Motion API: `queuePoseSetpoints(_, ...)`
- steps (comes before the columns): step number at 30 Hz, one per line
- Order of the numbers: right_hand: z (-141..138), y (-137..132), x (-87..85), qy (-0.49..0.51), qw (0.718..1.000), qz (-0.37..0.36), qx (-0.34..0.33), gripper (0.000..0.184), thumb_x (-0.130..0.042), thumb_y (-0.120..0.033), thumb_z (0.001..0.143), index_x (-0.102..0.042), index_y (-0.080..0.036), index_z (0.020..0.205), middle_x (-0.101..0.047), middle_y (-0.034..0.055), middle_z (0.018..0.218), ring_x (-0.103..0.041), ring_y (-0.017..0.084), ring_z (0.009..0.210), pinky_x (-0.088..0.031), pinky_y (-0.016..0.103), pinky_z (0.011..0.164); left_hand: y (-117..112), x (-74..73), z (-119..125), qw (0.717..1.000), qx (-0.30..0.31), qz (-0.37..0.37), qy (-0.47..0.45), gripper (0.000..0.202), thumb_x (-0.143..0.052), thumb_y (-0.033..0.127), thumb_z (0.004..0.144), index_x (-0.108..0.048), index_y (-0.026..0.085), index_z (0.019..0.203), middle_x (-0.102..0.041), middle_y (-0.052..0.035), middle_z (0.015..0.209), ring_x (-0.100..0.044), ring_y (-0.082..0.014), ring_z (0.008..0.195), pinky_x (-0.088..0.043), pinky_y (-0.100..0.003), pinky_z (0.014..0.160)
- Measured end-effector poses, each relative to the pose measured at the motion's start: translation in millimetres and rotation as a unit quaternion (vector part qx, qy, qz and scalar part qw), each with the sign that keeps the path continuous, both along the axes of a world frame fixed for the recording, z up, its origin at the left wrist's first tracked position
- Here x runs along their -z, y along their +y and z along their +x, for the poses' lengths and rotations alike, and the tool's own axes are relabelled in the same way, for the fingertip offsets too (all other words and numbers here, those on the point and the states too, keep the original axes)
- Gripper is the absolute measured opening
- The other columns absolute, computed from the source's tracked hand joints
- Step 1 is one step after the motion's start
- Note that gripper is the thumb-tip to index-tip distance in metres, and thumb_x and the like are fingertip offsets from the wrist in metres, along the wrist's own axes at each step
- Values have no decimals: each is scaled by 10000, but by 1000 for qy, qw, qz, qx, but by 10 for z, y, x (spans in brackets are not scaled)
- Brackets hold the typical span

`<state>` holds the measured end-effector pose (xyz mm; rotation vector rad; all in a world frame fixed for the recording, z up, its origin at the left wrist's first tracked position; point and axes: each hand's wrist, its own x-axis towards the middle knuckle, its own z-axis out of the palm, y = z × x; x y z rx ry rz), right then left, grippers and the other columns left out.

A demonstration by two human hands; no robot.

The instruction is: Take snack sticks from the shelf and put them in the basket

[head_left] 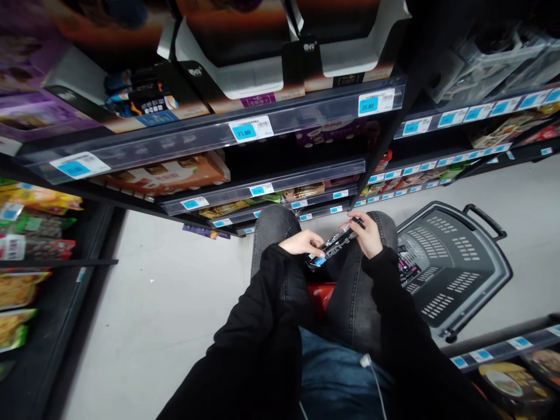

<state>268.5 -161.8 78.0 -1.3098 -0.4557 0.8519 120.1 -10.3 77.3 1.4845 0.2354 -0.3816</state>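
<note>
A long, slim black packet with white print and a blue patch (pixel 336 244) lies slantwise between my two hands, above my knees. My left hand (pixel 303 242) pinches its lower end near the blue patch, thumb on top. Around the upper end close the fingers of my right hand (pixel 367 235). Whether it is one packet or a few side by side I cannot tell. In the shelf ahead, an open display box (pixel 188 96) contains several black and blue wrapped packets (pixel 142 96); the two boxes beside it show white inner walls.
A grey wheeled shopping basket (pixel 503 280) lies at my right, with small dark and pink packets (pixel 408 263) inside. Shelves with price tags (pixel 251 128) rise in front. More racks hold bagged snacks (pixel 39 233) at left and round tubs (pixel 510 382) at lower right. Something red (pixel 321 296) is beneath me.
</note>
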Motion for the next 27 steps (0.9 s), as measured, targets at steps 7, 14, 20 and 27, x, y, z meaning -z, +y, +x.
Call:
queuePoseSetpoints(7, 16, 17, 48, -16, 996, -51, -69, 339, -612, -458, 739, -607, -146, 872, -688, 75, 722, -609, 167, 643, -457, 280, 618, -38, 102, -12, 993, 75, -69, 62, 397, -835, 348, 499, -665, 88, 747, -655, -28, 647, -578, -112, 557, -462, -196, 551)
queuePoseSetpoints(14, 18, 64, 23, -40, 991, -70, -107, 406, -571, -526, 754, -659, -130, 770, -692, 84, 704, -603, 157, 650, -453, 280, 679, -185, 184, 31, 987, 100, -100, 75, 419, -870, 274, 421, -666, 92, 738, -670, -38, 681, -609, -130, 592, -493, -203, 587)
queuePoseSetpoints(20, 29, 74, 20, -42, 989, -81, -118, 416, -572, -531, 751, -667, -127, 783, -700, 88, 734, -616, 160, 634, -471, 291, 683, -425, 170, 129, 969, -19, -233, 77, 502, -763, 442, 633, -625, 111, 985, -664, -128, 968, -667, -206, 795, -540, -313, 682)
queuePoseSetpoints(27, 19, 78, 47, -32, 989, -83, -115, 448, -582, -567, 726, -659, -128, 776, -701, 98, 759, -635, 172, 640, -497, 309, 686, -406, 216, 136, 953, -47, -278, 112, 487, -787, 385, 624, -644, 72, 968, -674, -162, 946, -678, -249, 778, -554, -357, 660)
